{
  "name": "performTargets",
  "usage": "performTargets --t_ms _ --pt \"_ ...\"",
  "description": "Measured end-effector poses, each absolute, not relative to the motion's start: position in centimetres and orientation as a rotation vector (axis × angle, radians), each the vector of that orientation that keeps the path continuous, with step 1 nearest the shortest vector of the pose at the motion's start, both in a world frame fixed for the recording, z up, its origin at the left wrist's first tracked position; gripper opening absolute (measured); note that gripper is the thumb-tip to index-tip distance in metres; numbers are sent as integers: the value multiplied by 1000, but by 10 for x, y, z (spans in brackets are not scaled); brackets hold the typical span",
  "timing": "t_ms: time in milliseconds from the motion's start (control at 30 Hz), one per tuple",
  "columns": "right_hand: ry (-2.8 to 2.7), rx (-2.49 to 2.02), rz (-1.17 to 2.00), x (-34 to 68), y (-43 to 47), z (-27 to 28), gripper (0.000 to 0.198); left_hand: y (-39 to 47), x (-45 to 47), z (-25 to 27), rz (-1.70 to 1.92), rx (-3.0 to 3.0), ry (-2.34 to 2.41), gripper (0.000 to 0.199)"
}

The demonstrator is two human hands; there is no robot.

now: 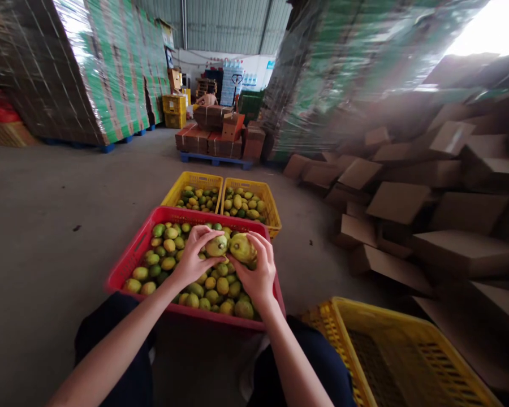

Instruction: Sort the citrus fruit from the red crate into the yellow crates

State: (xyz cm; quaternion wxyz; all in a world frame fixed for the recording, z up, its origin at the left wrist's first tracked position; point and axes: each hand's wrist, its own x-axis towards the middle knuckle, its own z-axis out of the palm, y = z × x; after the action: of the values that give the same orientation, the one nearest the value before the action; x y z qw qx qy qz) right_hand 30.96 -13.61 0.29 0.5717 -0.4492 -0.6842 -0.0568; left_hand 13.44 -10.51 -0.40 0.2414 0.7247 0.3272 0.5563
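A red crate [127, 265] full of green-yellow fruits sits on the floor between my knees. My left hand [193, 260] grips one small yellow-green fruit [217, 245] above the pile. My right hand [257, 274] holds a larger yellow-green fruit [241, 247] beside it. The two held fruits almost touch over the middle of the crate.
Two yellow crates [195, 180] [274, 220] with fruit stand behind the red one. An empty yellow crate [402, 356] sits at my right. Folded cardboard boxes [398, 200] pile up on the right. Wrapped pallets [89, 73] and stacked boxes [216, 135] stand farther back.
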Motion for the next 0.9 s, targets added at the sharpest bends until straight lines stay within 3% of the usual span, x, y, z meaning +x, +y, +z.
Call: performTargets --t_ms 133,267,433,500,633,767,900 --pt "-1544 -1082 -57 311 -140 5 51 -105 130 -5 1453 1824 906 57" --pt "-1297 -1061 606 311 -142 13 55 -107 129 2 1308 1221 761 61" --pt "-592 -822 1467 307 -134 17 31 -112 142 9 1149 414 618 22" --pt "-458 -791 1632 303 -130 16 27 -112 148 10 1158 223 578 21" --pt "-294 -800 1694 293 -126 14 20 -105 154 8 1205 -9 630 18" --pt "-160 -804 1667 285 -120 11 20 -97 154 3 1140 47 591 35" --pt "-93 -853 1651 284 -112 4 18 -96 152 1 1204 107 588 31"
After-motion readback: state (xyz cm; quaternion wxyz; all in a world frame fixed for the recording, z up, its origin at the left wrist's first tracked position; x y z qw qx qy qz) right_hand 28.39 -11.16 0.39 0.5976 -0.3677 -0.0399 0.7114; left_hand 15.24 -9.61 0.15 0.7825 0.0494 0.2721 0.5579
